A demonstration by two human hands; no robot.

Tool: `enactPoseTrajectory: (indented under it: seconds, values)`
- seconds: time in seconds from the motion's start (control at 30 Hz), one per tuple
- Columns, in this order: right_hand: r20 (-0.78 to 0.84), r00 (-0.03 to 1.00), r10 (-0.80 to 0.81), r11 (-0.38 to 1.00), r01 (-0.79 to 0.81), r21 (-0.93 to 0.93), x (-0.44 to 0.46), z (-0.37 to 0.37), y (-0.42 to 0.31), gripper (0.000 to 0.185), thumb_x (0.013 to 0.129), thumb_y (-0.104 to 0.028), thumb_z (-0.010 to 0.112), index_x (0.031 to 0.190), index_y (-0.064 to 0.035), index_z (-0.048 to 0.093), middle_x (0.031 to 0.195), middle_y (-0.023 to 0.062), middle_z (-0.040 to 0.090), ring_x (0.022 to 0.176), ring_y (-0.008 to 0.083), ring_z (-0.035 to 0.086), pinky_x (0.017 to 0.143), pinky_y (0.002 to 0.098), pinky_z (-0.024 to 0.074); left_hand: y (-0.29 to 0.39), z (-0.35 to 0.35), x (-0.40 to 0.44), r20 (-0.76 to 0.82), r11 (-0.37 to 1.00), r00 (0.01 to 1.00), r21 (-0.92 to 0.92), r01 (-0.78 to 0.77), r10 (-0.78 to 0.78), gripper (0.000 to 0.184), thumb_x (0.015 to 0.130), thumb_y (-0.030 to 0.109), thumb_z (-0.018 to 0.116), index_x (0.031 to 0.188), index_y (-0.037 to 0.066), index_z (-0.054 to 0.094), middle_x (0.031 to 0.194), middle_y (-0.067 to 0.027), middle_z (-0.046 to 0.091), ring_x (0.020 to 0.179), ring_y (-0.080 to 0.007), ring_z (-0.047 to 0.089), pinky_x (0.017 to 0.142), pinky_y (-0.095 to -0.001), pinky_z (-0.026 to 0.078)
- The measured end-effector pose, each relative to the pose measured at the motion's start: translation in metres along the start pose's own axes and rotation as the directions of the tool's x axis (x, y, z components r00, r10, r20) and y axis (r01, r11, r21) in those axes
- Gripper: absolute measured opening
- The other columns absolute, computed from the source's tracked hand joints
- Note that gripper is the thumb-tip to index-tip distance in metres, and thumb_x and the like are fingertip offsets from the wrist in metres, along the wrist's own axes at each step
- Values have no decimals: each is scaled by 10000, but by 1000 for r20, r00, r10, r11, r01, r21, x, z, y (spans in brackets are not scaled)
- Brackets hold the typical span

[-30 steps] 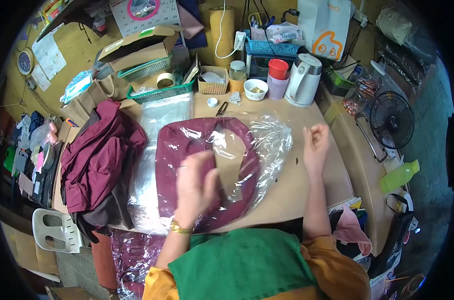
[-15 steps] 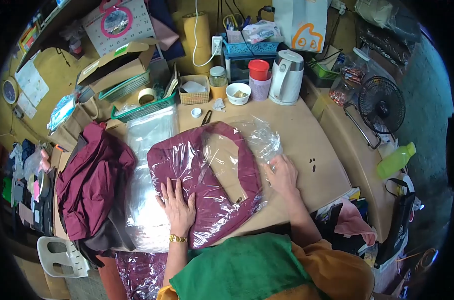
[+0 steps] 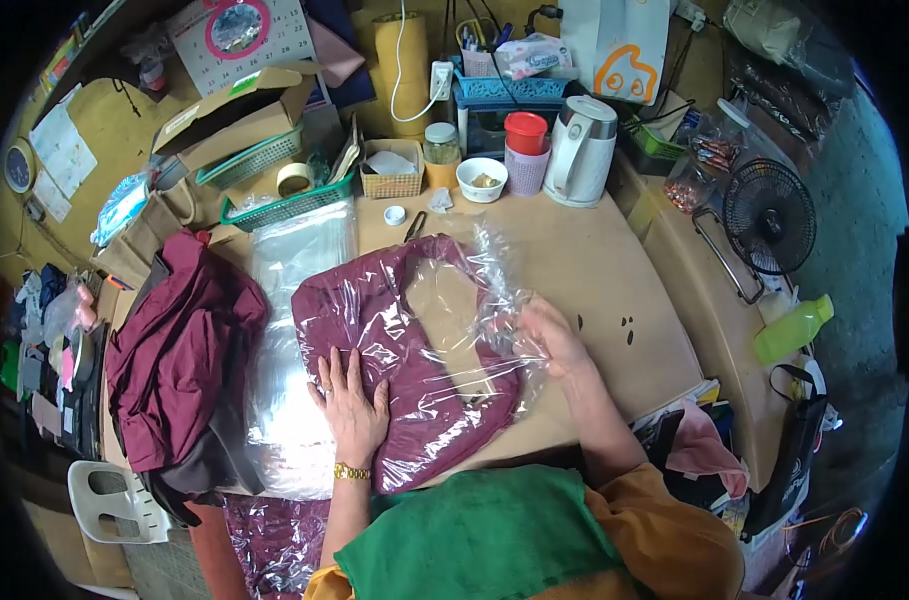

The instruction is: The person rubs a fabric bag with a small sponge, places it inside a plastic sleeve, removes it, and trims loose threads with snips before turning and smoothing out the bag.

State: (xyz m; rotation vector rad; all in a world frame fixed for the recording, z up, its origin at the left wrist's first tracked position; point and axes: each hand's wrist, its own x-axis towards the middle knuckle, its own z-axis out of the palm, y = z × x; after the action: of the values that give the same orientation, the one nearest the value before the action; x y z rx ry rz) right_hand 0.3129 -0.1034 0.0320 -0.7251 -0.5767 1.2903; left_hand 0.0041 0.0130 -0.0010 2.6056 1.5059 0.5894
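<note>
A maroon bag with a curved shoulder strap (image 3: 375, 300) lies flat on the table inside a clear plastic bag (image 3: 495, 265). My left hand (image 3: 350, 410) rests with fingers spread on the lower left of the wrapped bag. At its right side, my right hand (image 3: 553, 335) is closed on the loose edge of the clear plastic, which is bunched and lifted over the strap. A stack of clear plastic bags (image 3: 300, 300) lies to the left, partly beneath the wrapped bag. Beyond the stack sits a heap of maroon fabric items (image 3: 190, 350).
Along the back stand a green basket (image 3: 290, 208), a wicker basket (image 3: 393, 185), a white bowl (image 3: 482, 182) and a white electric kettle (image 3: 581, 155). Small scissors or snips (image 3: 415, 226) lie above the strap. To the right are a black fan (image 3: 770, 218) and a green bottle (image 3: 795, 330).
My right hand has moved up and left, pulling the plastic edge over the strap. My left hand stays spread on the wrapped bag. The view has shifted slightly.
</note>
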Motion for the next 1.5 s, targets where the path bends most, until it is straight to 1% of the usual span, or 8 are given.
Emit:
enactPoseTrajectory:
  seconds: [0.37,0.67,0.87,1.03,1.13,1.3,1.43,1.5]
  values:
    - [180,959,220,858,-103,-503,-8,-5,-1,436,811,41,608,1210,-75,474,1167,9,516,1021,81,526,865,251,438,-1,0,0,-13,1000,1000,-20,-2,2,666,891,412,600,1448,98,416,1542,-178,311,1453,-377,214,1155,-612,85]
    - [-278,496,-823,327,14,-945,-11,-102,-136,258,857,-182,702,1025,-30,580,917,56,640,812,111,591,687,260,471,0,-2,0,3,1000,1000,-1,4,-4,675,883,399,613,1456,107,409,1546,-169,307,1461,-370,197,1160,-603,85]
    - [85,986,-142,-11,84,-996,72,-32,-70,567,819,-266,760,1267,4,539,1032,119,665,941,196,625,833,330,499,2,-3,0,6,1000,1000,-9,12,-12,673,882,396,617,1457,113,410,1550,-160,304,1465,-358,191,1165,-597,82]
    - [-71,934,-349,742,229,-630,124,-107,-133,400,855,-217,715,1149,12,568,930,73,624,919,192,610,803,310,496,2,-4,1,13,1000,1000,-6,20,-19,676,879,396,621,1455,113,412,1547,-160,309,1462,-356,201,1165,-596,87]
    - [-217,674,-706,705,643,-300,94,-130,-157,284,886,-203,682,1082,-16,594,874,43,597,894,183,604,790,318,496,-1,-1,-2,3,1000,1000,-13,8,-8,672,878,398,621,1451,112,417,1541,-165,317,1457,-360,212,1163,-598,90]
    - [-437,887,-149,945,-2,-327,32,-67,-67,412,865,-205,684,1209,-18,559,1094,76,629,876,196,594,771,339,495,0,1,-1,-17,999,999,-17,34,-34,663,877,392,622,1441,104,426,1533,-183,324,1450,-374,227,1159,-604,98]
    - [-393,875,-283,549,-188,-815,70,-69,-117,376,849,-219,682,1152,-6,614,1054,64,647,907,177,612,818,315,492,-2,-5,4,-28,931,1000,-365,-15,5,657,921,382,598,1458,65,390,1522,-238,317,1443,-419,221,1162,-575,135]
    - [-200,796,-571,795,476,-377,53,14,-179,329,885,-239,626,1126,-15,633,1016,94,666,858,218,664,790,366,543,3,-24,4,-37,777,999,-629,-4,-25,618,963,356,554,1466,47,372,1522,-226,334,1445,-404,234,1168,-498,197]
